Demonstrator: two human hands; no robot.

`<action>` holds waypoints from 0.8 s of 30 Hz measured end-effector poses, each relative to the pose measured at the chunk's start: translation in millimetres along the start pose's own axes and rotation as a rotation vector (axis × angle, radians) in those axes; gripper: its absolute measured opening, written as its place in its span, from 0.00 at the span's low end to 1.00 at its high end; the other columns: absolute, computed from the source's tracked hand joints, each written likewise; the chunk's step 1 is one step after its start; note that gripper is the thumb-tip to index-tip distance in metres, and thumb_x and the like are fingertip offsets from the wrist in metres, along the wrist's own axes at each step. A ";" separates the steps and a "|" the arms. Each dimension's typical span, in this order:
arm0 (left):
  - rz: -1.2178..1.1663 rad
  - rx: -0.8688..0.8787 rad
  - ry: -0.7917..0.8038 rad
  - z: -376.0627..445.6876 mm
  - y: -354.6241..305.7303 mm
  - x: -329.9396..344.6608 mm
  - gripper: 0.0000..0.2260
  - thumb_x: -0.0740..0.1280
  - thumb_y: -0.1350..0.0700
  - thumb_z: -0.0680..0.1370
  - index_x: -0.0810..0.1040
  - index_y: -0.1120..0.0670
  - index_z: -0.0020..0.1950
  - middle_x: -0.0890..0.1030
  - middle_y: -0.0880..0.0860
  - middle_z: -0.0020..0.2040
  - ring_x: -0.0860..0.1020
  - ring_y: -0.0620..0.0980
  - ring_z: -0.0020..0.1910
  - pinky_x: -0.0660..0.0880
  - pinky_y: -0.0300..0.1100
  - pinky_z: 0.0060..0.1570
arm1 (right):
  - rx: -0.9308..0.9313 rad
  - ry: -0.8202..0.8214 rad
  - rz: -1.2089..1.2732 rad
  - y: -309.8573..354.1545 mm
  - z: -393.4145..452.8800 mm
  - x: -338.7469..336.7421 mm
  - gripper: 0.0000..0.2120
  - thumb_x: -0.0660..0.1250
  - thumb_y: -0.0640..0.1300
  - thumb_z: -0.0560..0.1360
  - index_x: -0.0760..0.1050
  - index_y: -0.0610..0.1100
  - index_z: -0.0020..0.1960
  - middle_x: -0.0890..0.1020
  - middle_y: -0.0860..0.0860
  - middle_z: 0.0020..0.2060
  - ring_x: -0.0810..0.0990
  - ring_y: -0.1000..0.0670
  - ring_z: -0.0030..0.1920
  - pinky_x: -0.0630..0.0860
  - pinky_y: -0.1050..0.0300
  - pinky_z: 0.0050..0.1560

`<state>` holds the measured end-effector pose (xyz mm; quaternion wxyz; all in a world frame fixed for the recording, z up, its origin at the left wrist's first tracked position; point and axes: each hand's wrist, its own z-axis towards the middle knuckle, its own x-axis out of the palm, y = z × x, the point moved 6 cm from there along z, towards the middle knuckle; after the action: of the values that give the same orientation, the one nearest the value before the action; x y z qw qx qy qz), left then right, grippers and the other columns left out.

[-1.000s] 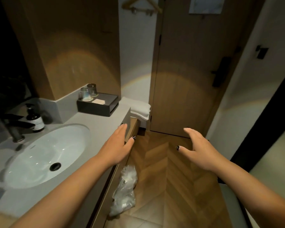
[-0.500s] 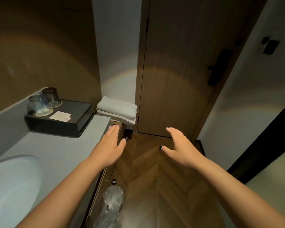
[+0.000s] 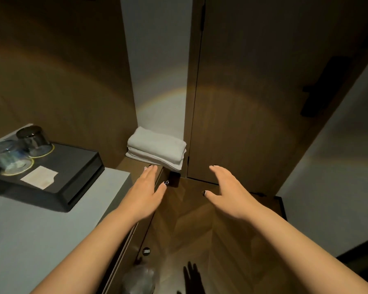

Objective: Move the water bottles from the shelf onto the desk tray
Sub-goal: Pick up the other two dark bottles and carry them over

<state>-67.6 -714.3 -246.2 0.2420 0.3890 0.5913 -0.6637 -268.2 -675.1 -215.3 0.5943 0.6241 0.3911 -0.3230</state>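
No water bottle, shelf with bottles or desk tray shows in this view. My left hand [image 3: 146,193] is stretched forward over the corner of the grey counter [image 3: 40,234], fingers apart and holding nothing. My right hand [image 3: 228,193] reaches out over the wooden floor [image 3: 200,234], also spread and empty. Both palms face down, about a hand's width apart.
A black tray [image 3: 57,185] on the counter carries two upturned glasses [image 3: 11,157] and a small card. Folded white towels [image 3: 157,148] lie on a ledge ahead. A closed wooden door [image 3: 253,102] with a dark handle [image 3: 323,88] stands beyond. A plastic-lined bin [image 3: 139,279] sits below.
The view has moved forward and right along the counter; the sink and soap bottle have left the frame, the towels and door are nearer. Both hands stay spread and empty.
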 end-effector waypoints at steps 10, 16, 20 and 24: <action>-0.088 -0.173 -0.035 101.8 -25.0 41.0 0.29 0.57 0.49 0.81 0.48 0.55 0.78 0.50 0.51 0.79 0.46 0.46 0.77 0.47 0.39 0.72 | -0.166 0.168 -0.001 -50.5 129.8 -32.0 0.34 0.62 0.50 0.78 0.49 0.46 0.77 0.53 0.50 0.77 0.50 0.50 0.77 0.53 0.56 0.74; -0.103 -0.312 -0.090 157.4 16.4 37.1 0.31 0.60 0.50 0.81 0.48 0.55 0.78 0.51 0.52 0.79 0.48 0.47 0.77 0.47 0.39 0.72 | -0.237 0.265 0.008 -50.8 210.3 -14.1 0.33 0.62 0.49 0.78 0.49 0.46 0.77 0.53 0.50 0.77 0.51 0.50 0.77 0.52 0.57 0.73; -0.111 -0.418 -0.096 201.7 59.8 30.4 0.31 0.61 0.51 0.80 0.48 0.55 0.78 0.52 0.53 0.79 0.49 0.49 0.77 0.49 0.42 0.73 | -0.269 0.330 0.006 -37.4 276.3 7.1 0.33 0.62 0.49 0.78 0.50 0.46 0.77 0.54 0.50 0.77 0.52 0.50 0.76 0.52 0.58 0.73; -0.148 -0.580 -0.100 255.1 112.7 20.5 0.32 0.64 0.55 0.79 0.50 0.54 0.78 0.55 0.53 0.78 0.54 0.52 0.77 0.53 0.44 0.73 | -0.291 0.397 -0.025 -13.1 348.2 29.7 0.31 0.62 0.48 0.78 0.53 0.44 0.76 0.57 0.48 0.76 0.55 0.49 0.75 0.55 0.59 0.71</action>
<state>-50.1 -980.4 -330.4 0.3226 0.2263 0.7704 -0.5011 -243.7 -1018.4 -277.0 0.5855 0.5782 0.5503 -0.1416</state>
